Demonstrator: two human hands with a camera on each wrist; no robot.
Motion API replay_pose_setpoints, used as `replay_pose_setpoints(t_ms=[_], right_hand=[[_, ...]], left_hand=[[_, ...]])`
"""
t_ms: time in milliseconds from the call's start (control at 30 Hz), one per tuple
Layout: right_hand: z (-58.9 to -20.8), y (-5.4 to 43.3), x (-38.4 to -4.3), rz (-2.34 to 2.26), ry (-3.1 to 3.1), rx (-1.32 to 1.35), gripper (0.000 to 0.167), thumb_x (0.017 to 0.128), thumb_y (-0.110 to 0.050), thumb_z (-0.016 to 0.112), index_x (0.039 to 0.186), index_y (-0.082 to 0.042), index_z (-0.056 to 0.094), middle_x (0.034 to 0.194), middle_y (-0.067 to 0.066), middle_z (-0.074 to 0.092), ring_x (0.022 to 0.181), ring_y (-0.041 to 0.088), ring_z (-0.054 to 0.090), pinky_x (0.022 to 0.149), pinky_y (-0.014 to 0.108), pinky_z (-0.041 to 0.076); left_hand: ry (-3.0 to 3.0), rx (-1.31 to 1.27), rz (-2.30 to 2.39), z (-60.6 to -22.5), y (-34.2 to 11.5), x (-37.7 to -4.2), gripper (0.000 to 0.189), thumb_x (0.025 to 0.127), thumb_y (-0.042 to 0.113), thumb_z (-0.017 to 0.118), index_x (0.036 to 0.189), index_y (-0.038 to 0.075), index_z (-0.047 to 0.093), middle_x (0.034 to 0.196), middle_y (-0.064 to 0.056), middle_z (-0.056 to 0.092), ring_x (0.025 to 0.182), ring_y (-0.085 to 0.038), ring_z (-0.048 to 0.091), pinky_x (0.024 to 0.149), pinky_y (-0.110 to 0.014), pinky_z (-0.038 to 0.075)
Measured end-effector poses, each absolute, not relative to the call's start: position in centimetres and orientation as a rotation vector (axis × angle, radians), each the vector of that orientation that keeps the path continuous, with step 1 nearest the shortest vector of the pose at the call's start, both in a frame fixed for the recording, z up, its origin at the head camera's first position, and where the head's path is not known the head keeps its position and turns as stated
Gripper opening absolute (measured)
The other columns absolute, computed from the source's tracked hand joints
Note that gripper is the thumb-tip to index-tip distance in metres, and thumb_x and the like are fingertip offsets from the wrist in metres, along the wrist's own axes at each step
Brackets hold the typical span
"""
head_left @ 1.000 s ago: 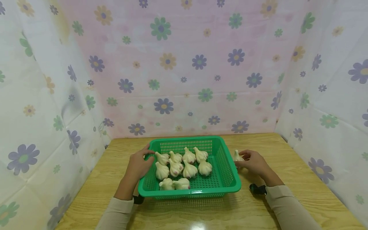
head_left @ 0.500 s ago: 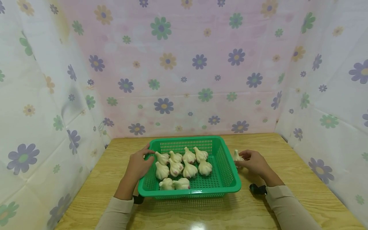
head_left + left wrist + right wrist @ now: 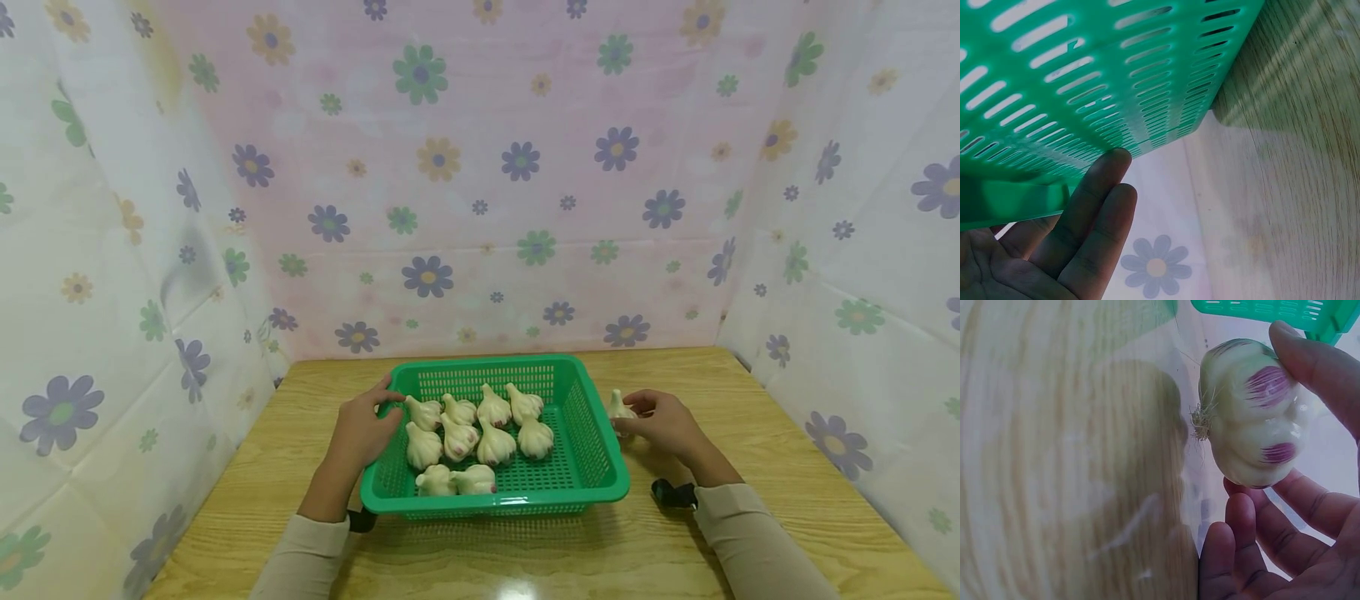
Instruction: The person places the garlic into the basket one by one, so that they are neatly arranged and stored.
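Observation:
A green plastic basket [image 3: 480, 504] stands on the table, holding several garlic bulbs [image 3: 495, 446] toward its left side. My left hand [image 3: 363, 429] grips its left rim, thumb over the inner side. In the left wrist view, fingers [image 3: 1094, 219] lie under the basket's lip [image 3: 1010, 203] against the slotted wall. Just outside the right rim, my right hand [image 3: 663, 427] pinches a single garlic bulb [image 3: 617, 408] between thumb and fingers, stem up. The right wrist view shows this bulb's purple-streaked underside [image 3: 1247, 419] and roots raised off the table.
The wood-grain table [image 3: 690, 383] reaches back to a flower-patterned cloth [image 3: 487, 192], which also hangs on the left and right sides. Dark wrist straps with cameras [image 3: 672, 494] sit below both hands. Bare basket floor shows at the right inside.

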State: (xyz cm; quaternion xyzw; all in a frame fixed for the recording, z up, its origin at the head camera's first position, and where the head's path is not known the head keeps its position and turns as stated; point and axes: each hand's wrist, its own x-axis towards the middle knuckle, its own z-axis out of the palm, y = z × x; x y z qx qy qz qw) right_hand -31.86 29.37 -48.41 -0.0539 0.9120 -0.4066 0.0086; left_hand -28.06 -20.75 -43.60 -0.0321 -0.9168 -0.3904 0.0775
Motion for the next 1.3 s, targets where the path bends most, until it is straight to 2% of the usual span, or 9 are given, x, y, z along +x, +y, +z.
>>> replay_pose_setpoints(t_ms=[633,967,1300], right_hand=[[-48.3,29.3,-32.0,-1.311,2.839,-0.158,0.065,0.086,-0.052,0.08,0.131,-0.008,0.065,0.121,0.014,0.066,0.107,0.028,0.064,0.085,0.043,0.057],[-47.8,29.2,-32.1,-1.325,2.852,-0.176,0.064,0.086,-0.051,0.081,0.13,-0.008,0.066,0.118,0.013,0.067,0.105,0.027,0.064,0.082,0.039,0.057],[-46.9,29.4,-31.7,-1.351,2.848,-0.2,0.074,0.085,-0.056,0.08,0.138,-0.008,0.062,0.133,0.019,0.062,0.112,0.032,0.063,0.086,0.043,0.058]], left_hand=[[-2.745,-0.107,-1.178,-43.5,-20.7,-27.9,0.035,0.1,0.023,0.055,0.129,0.017,0.073,0.167,0.001,0.037,0.038,-0.012,0.027,0.039,-0.024,0.033],[-2.741,-0.102,-1.17,-43.6,-20.9,-27.9,0.033,0.101,0.024,0.055,0.129,0.019,0.073,0.167,0.006,0.036,0.039,-0.013,0.026,0.039,-0.026,0.034],[-2.741,-0.107,-1.161,-43.6,-20.7,-28.1,0.034,0.1,0.023,0.055,0.129,0.019,0.073,0.167,0.005,0.037,0.04,-0.013,0.026,0.041,-0.027,0.034]])
